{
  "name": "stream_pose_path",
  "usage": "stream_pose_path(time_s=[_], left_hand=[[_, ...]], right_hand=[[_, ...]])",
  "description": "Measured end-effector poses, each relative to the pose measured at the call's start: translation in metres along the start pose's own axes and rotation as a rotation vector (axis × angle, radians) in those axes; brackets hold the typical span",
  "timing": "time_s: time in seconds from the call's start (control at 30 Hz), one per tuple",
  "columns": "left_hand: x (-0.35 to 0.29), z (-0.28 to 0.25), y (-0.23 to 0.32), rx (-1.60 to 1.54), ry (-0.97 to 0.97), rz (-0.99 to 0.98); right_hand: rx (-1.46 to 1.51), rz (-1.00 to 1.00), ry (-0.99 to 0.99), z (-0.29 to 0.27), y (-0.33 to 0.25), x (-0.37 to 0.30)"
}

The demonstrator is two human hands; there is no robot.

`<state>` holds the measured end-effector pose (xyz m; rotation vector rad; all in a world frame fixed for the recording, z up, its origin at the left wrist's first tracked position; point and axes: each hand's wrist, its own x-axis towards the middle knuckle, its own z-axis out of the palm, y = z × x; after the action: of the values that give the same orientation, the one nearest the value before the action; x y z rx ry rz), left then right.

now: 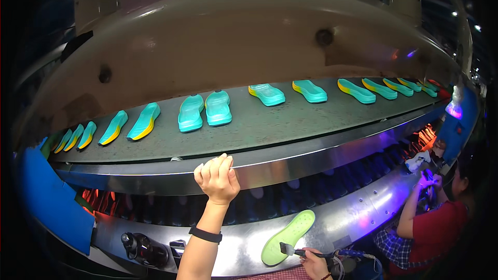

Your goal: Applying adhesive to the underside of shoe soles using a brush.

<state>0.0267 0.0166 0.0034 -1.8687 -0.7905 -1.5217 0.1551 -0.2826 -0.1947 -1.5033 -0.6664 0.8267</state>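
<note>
Green sole (pixel 288 237) lies flat on the sloped steel ledge (pixel 363 212) at the bottom of the view, pale and translucent, its toe pointing up and to the right. Right hand (pixel 315 262) is closed around a small brush (pixel 291 250), whose dark bristled head rests on the heel end of that sole, so my read is that the brushing step is under way, coating or cleaning its face. Left hand (pixel 218 177) is up high, fingers curled into a loose fist over the shiny metal rim (pixel 290 165) of the conveyor (pixel 259 122), gripping nothing else; a black wristband (pixel 205 235) sits on that forearm. A next stroke would call for a steady sweep from heel toward toe, keeping the sole from sliding on the slick steel.

Out on the grey matte belt, a row of teal soles (pixel 218 108) with yellow edges runs in a curve from left to right, glossy and moulded, spaced apart. A dark bottle (pixel 144 249) lies on the ledge at lower left. At far right another person in a red top (pixel 441 233) works under violet light.
</note>
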Motion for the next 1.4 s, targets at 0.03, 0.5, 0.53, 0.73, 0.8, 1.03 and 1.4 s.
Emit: stream_pose_path(time_s=[0.03,0.5,0.53,0.73,0.8,1.03,1.4], left_hand=[[0.0,0.0,0.003,-0.001,0.003,0.0],[-0.002,0.005,0.001,-0.01,0.003,-0.007],[0.0,0.005,0.003,-0.016,0.006,-0.007],[0.002,0.003,0.007,-0.012,-0.003,0.007],[0.001,0.003,0.005,-0.003,0.0,0.012],[0.0,0.005,0.004,0.005,-0.004,0.019],[0.0,0.006,0.005,0.029,-0.031,0.046]], right_hand=[[-0.002,-0.001,-0.004,-0.003,0.01,0.002],[0.07,0.196,0.027,0.004,-0.006,0.005],[0.072,0.198,0.026,0.002,-0.005,0.004],[-0.154,-0.012,0.024,-0.001,0.012,0.006],[-0.106,0.052,-0.01,0.003,-0.003,0.007],[0.149,0.071,-0.022,0.007,0.013,0.012],[0.559,0.418,-0.101,0.002,0.025,0.023]])
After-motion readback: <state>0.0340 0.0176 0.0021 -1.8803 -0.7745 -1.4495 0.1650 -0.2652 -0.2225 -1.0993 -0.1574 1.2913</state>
